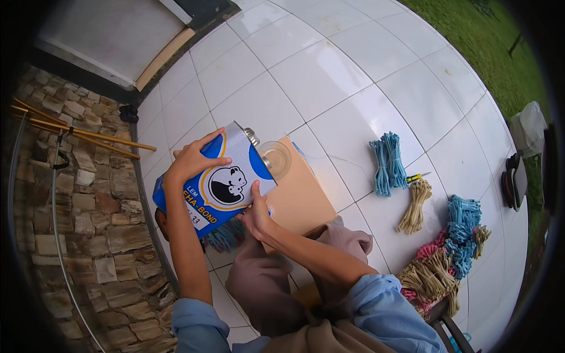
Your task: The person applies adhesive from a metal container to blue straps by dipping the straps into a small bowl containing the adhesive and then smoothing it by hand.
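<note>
Both my hands hold a large rectangular glue tin (pixel 226 185), blue and white with a bear picture, tilted with its top to the right. My left hand (pixel 197 160) grips the upper side, fingers over the edge. Low down near the top end, my right hand (pixel 257 216) clasps the tin, thumb on its front. The silver spout (pixel 252 137) is beside the rim of a clear round bowl (pixel 276 160); whether anything flows is too small to tell. The bowl stands on a tan board (pixel 306 197) in front of my knees.
Blue cord bundles (pixel 388 163), a yellow-handled screwdriver (pixel 417 177) and a cream bundle (pixel 415 206) lie right on white tiles. Nearer is a pile of cream (pixel 432 275), pink and blue bundles. More cords (pixel 226 236) show beneath the tin. Bamboo poles (pixel 100 132) lean at left.
</note>
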`<state>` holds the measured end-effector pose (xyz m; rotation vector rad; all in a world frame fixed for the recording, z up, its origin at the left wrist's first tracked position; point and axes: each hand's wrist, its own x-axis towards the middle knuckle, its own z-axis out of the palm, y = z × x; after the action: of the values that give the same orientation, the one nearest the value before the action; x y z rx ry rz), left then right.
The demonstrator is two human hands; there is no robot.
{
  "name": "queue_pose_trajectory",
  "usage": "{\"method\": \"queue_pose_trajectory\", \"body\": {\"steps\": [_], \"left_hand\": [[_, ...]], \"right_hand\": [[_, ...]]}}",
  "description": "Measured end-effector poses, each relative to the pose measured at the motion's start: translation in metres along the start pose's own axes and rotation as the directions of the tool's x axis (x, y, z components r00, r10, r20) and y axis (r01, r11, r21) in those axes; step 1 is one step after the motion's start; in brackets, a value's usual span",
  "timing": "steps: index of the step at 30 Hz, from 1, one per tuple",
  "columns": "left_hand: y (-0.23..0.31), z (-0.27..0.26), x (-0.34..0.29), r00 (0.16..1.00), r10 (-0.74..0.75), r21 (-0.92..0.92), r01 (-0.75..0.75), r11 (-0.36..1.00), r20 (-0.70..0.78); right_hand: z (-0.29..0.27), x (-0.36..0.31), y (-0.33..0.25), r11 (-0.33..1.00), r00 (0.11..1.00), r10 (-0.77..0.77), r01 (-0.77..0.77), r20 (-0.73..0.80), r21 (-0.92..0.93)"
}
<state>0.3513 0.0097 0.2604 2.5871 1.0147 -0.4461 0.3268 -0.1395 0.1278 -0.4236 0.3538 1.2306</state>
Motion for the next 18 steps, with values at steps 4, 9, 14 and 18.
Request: {"method": "queue_pose_trajectory", "body": {"steps": [4, 9, 14, 18], "left_hand": [[0.001, 0.000, 0.002, 1.000, 0.007, 0.012, -0.007, 1.000, -0.003], [-0.006, 0.001, 0.002, 0.998, 0.052, -0.013, -0.052, 0.999, -0.021], [-0.009, 0.002, 0.003, 0.998, 0.051, -0.090, -0.053, 0.995, -0.028], [0.005, -0.005, 0.005, 1.000, 0.023, -0.021, -0.022, 1.000, 0.006]], "right_hand": [[0.002, 0.000, 0.000, 0.999, 1.000, -0.023, 0.023, -0.002, 0.035], [0.003, 0.000, -0.001, 0.998, 1.000, -0.014, 0.013, 0.011, 0.057], [0.004, 0.003, -0.002, 0.999, 1.000, -0.008, 0.009, -0.018, 0.051], [0.007, 0.003, -0.002, 0.996, 1.000, 0.002, -0.001, -0.009, 0.089]]}}
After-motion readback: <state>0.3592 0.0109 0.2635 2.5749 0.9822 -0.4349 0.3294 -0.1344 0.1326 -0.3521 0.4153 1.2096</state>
